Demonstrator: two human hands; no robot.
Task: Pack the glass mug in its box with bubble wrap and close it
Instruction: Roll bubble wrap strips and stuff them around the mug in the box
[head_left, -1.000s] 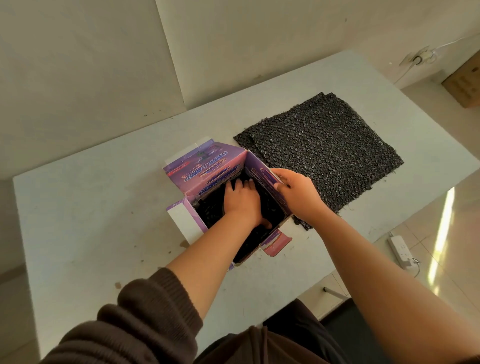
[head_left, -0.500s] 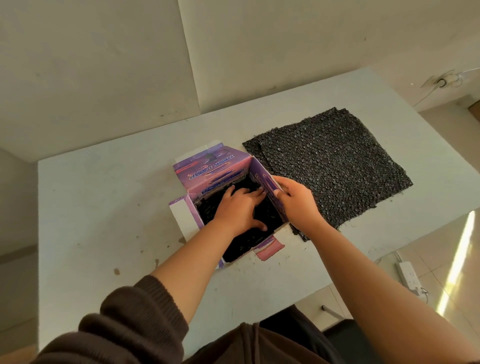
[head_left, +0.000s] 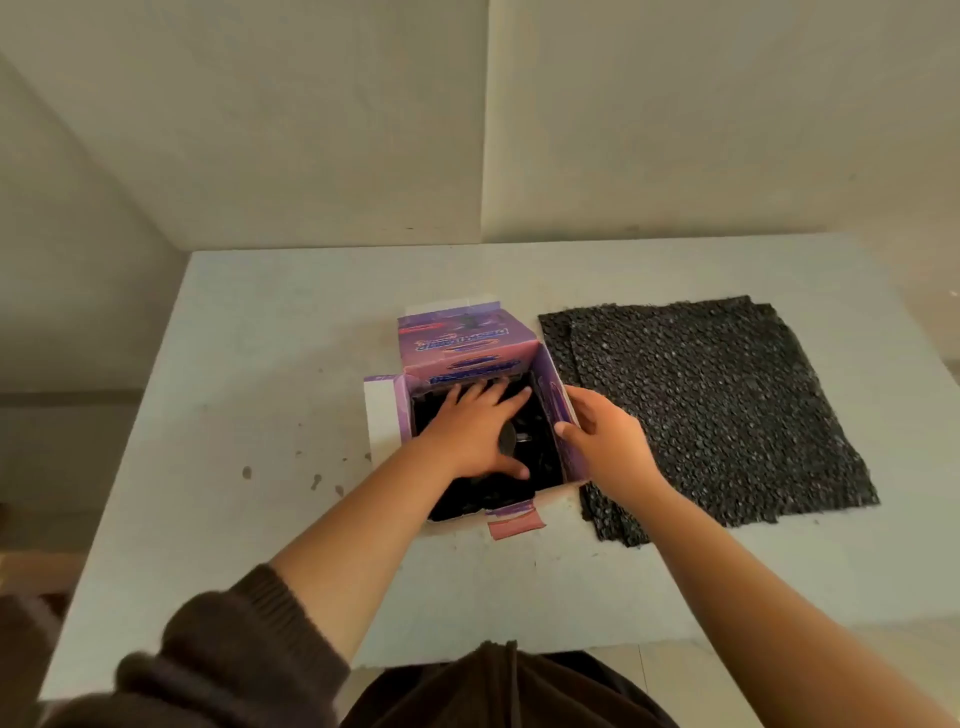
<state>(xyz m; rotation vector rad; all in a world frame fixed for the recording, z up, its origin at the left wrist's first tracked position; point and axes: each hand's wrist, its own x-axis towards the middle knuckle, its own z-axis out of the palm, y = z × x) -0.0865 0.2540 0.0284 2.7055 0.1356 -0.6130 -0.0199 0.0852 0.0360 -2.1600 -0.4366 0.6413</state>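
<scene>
A purple printed box (head_left: 462, 351) stands open in the middle of the white table (head_left: 249, 405), its flaps spread outward. Black bubble wrap (head_left: 540, 467) fills its inside. My left hand (head_left: 470, 434) lies flat inside the box, fingers spread, pressing down on the wrap. A small glassy glint (head_left: 506, 435) shows by my left thumb; the mug itself is hidden. My right hand (head_left: 605, 441) grips the box's right wall, thumb inside, fingers outside.
Two overlapping black bubble wrap sheets (head_left: 717, 405) lie flat on the table right of the box, touching it. A pale wall rises just behind the table. The table's near edge runs close to my body.
The camera has swung so the table looks squarer. My left hand has spread flatter over the wrap inside the box. My right hand stays on the right wall.
</scene>
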